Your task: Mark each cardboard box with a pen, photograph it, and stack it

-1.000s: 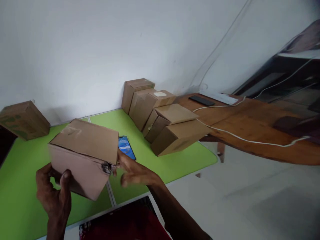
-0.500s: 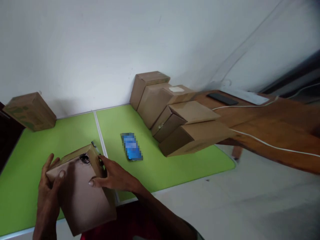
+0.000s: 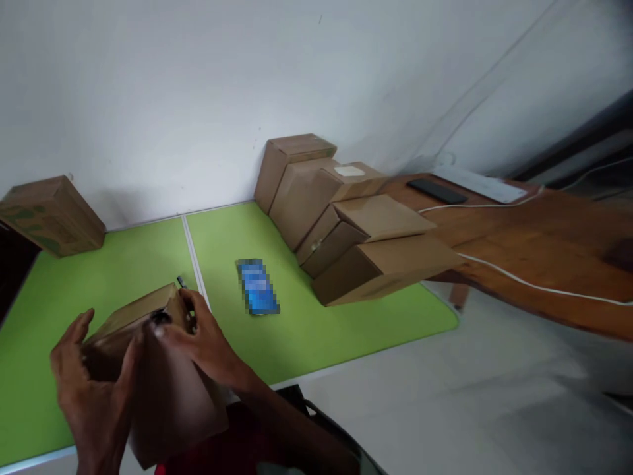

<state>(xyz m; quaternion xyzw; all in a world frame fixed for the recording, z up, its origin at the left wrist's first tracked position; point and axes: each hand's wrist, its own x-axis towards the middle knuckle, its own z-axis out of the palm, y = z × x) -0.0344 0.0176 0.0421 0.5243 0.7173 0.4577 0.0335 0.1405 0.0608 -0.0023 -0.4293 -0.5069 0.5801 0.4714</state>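
A brown cardboard box (image 3: 175, 402) is tilted between my two hands at the near edge of the green table. My left hand (image 3: 93, 382) grips its upper left corner, with the thumb on the near face and the fingers behind. Across the upper right edge, my right hand (image 3: 210, 343) is closed round the box, its thumb beside a dark, rough-edged patch (image 3: 161, 318) near the top. A thin dark stick-like thing (image 3: 180, 282) shows just beyond the right fingers; whether they touch it cannot be told.
On the green table (image 3: 297, 336) lies a blurred blue packet-like thing (image 3: 258, 287). Several cardboard boxes (image 3: 346, 231) stand to its right, and another box (image 3: 59, 214) by the wall. A wooden table (image 3: 514, 244) holds a black slab (image 3: 438, 190) and a white cable (image 3: 509, 277).
My right thumb has moved up the box face to the dark patch. My left hand has shifted slightly left, with its thumb nearer the patch. The box's top has tipped slightly.
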